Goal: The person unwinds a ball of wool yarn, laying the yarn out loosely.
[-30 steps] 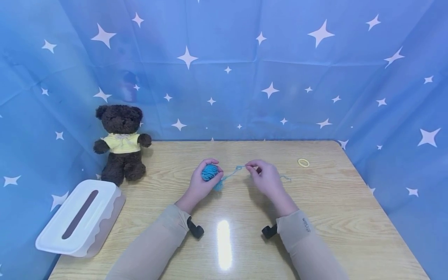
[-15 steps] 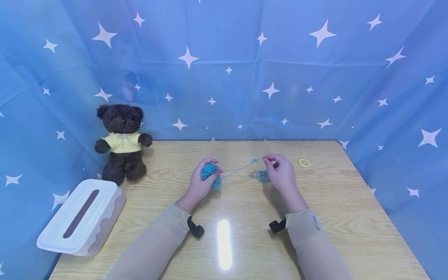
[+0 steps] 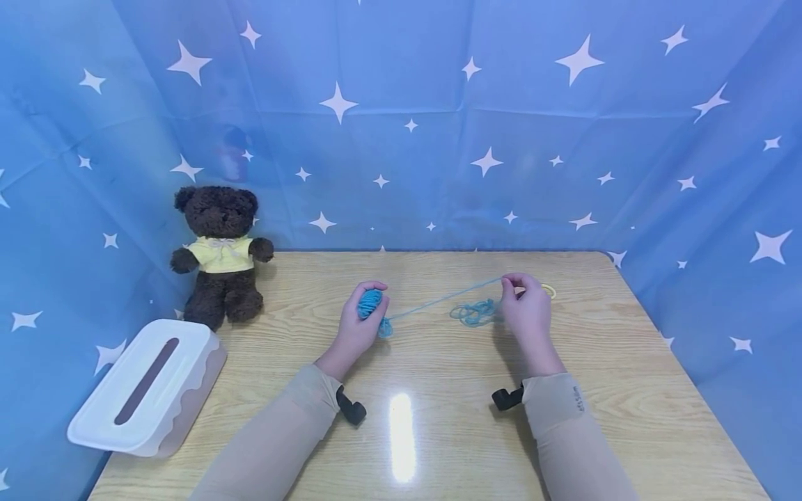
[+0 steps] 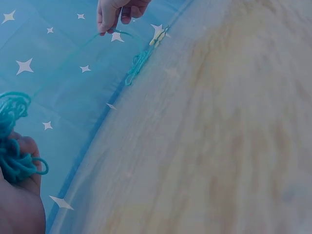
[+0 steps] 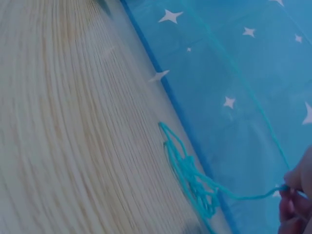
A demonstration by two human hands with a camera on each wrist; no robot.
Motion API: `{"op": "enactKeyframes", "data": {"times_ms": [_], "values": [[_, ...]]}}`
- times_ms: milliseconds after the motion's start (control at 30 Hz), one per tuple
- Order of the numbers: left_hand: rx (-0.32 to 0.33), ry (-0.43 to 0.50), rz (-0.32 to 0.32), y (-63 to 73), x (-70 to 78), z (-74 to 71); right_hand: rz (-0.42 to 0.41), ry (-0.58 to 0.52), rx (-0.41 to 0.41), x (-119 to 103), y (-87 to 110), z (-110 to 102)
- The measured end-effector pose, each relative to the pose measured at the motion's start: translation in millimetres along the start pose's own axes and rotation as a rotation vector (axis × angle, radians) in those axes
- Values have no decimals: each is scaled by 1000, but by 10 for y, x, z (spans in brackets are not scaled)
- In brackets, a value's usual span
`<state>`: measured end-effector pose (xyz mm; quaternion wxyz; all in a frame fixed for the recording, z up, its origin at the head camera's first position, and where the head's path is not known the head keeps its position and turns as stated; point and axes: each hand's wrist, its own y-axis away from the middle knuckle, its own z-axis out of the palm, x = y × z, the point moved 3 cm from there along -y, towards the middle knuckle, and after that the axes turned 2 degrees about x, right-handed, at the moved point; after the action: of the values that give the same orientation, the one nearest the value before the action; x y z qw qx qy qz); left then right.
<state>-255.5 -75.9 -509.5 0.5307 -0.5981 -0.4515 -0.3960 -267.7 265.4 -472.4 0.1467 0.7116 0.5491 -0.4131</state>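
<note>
A ball of turquoise yarn (image 3: 370,304) sits in my left hand (image 3: 358,323), whose fingers and thumb curl round it. Some loose loops (image 4: 19,165) hang out below the ball in the left wrist view. From there a strand (image 3: 445,298) runs taut up to the right, where my right hand (image 3: 528,306) pinches it between thumb and fingertips. A loose tangle of the same yarn (image 3: 475,313) lies on the table just left of the right hand. In the right wrist view, a strand joins that tangle (image 5: 190,180) to the pinching fingers (image 5: 295,183).
Partly behind the right hand lies a yellow ring (image 3: 549,291). A dark brown teddy bear (image 3: 222,257) in a yellow top sits at the back left. Nearer on the left stands a white slotted box (image 3: 147,390). A starry blue curtain (image 3: 401,139) borders the wooden table (image 3: 451,417).
My right hand has moved right, drawing the strand out longer and straighter and uncovering the loose tangle. It now partly covers the yellow ring. The left hand stays nearly in place, still gripping the ball.
</note>
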Motion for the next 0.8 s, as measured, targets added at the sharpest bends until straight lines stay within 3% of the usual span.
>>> {"op": "enactKeyframes", "data": {"times_ms": [233,500,633,800], "values": [[7,12,-16,3,-14,-2,71,89,0,115,-29,-41],[-28,42,-10,1,-43,5,131,218,-208,264,-32,46],[-60,78,-11,5,-34,17,97,222,-235,276,-18,98],[-87,97,-16,7,-33,28,-52,131,-150,168,42,144]]}}
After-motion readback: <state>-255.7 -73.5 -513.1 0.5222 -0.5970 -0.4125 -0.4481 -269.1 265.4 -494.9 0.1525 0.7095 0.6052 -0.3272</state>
